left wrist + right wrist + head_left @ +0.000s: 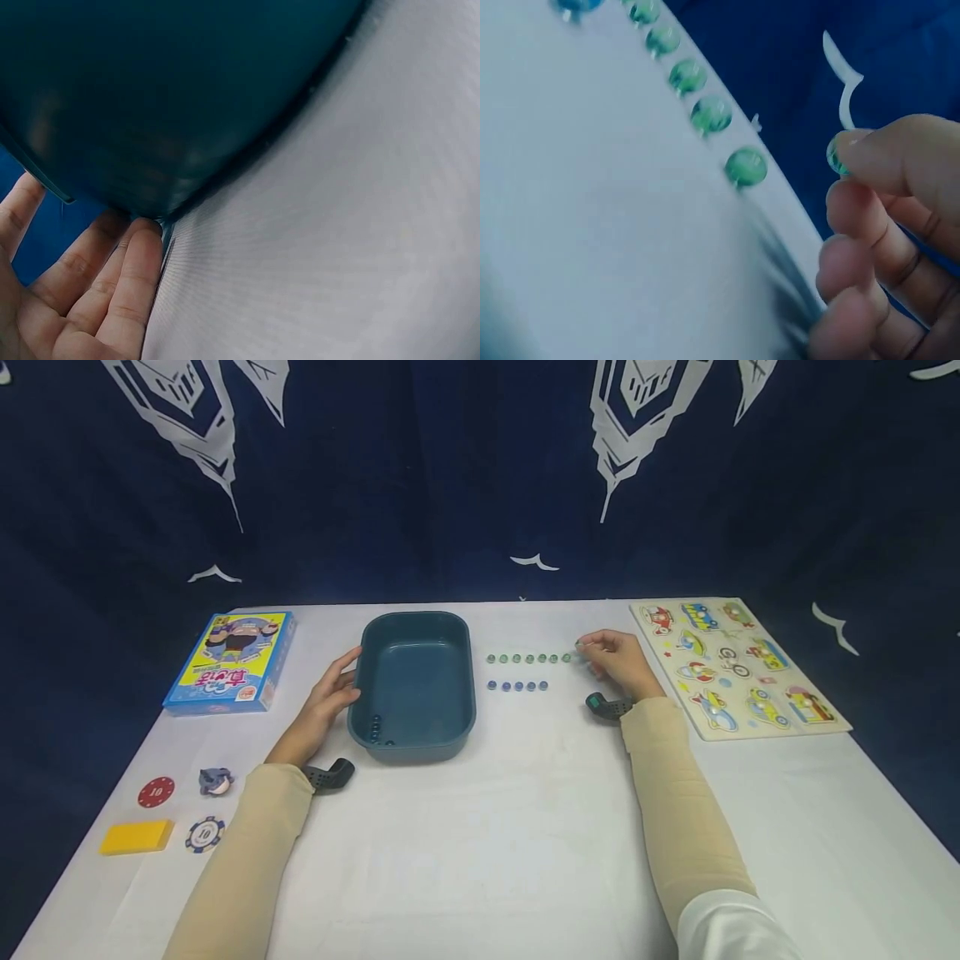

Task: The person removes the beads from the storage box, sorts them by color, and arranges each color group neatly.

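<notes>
In the head view my left hand [326, 697] lies against the left side of a dark teal plastic basin [469, 693]. Its fingertips touch the outer wall, seen close up as the teal wall [165, 97] in the left wrist view. A few dark marbles [376, 727] sit in the basin's near left corner. At the right end of a row of green glass marbles [529, 658], my right hand [618, 662] pinches a green marble [835, 156] between thumb and finger, held above the table. A shorter row of blue marbles [517, 686] runs in front of the green one.
A wooden picture puzzle board [738, 664] lies at the right, a blue and yellow game box [228, 660] at the back left. Near the left edge are a red chip [156, 792], a shark figure [215, 781], a yellow block [137, 837] and a white-blue chip [205, 834].
</notes>
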A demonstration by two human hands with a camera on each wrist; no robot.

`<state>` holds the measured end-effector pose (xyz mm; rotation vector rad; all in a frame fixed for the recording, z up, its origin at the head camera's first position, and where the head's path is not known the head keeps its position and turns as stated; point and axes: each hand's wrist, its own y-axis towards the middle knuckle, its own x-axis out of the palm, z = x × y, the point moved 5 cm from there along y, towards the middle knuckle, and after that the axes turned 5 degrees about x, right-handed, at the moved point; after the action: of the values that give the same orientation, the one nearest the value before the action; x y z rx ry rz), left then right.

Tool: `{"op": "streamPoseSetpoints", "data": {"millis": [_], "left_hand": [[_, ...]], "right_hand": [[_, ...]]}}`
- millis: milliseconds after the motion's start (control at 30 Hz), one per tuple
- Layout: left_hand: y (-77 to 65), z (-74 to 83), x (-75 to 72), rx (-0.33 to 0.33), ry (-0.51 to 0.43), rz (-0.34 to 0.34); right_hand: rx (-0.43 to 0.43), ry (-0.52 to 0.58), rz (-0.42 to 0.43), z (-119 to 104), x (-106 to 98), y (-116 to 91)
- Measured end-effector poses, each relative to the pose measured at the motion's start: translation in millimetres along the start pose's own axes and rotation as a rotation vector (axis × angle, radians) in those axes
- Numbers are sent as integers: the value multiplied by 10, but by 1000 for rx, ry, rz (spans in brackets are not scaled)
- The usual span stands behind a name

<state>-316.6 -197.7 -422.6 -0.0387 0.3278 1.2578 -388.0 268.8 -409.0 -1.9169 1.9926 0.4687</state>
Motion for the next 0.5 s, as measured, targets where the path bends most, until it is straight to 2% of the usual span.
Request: {"op": "streamPoseSetpoints", "data": {"millis": [267,500], "left_hand": [[2,13,0,0,7,1],[-10,30,7,2,12,2]], "right_hand": [[15,-65,19,118,6,30],[35,-141,27,106,23,-7]]}}
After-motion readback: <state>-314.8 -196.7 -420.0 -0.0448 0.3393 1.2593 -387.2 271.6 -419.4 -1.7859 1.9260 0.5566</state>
